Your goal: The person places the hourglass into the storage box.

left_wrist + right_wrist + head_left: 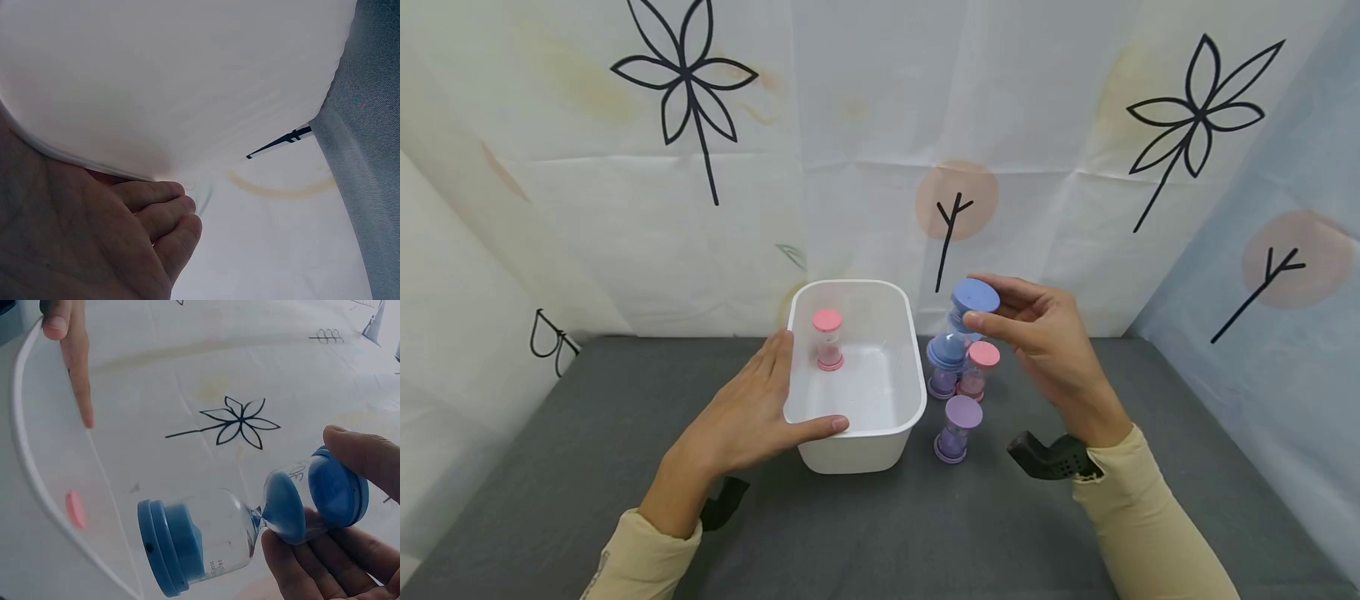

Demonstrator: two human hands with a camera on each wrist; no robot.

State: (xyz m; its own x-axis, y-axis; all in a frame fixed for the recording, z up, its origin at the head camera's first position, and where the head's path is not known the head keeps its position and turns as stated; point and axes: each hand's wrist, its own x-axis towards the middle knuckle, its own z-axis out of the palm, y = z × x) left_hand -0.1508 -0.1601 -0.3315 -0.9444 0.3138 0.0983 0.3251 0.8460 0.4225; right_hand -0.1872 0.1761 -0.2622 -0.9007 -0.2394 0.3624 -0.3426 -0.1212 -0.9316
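Observation:
My right hand (1060,346) pinches a blue-capped hourglass (975,295) by its upper end, thumb on one side and fingers on the other. In the right wrist view this hourglass (284,506) lies tilted, with blue sand in both bulbs. My left hand (741,417) rests against a white plastic bin (853,457), straight fingers along its left side and thumb over the near rim. Inside the bin a pink hourglass (828,340) stands upright. The left wrist view shows my fingers (165,219) outside the bin's wall.
Right of the bin, a pink hourglass (982,357) and a purple hourglass (962,414) stand on the dark grey table (850,542). Another purple-based hourglass (942,384) is partly hidden behind the held one. A patterned cloth (865,100) hangs behind.

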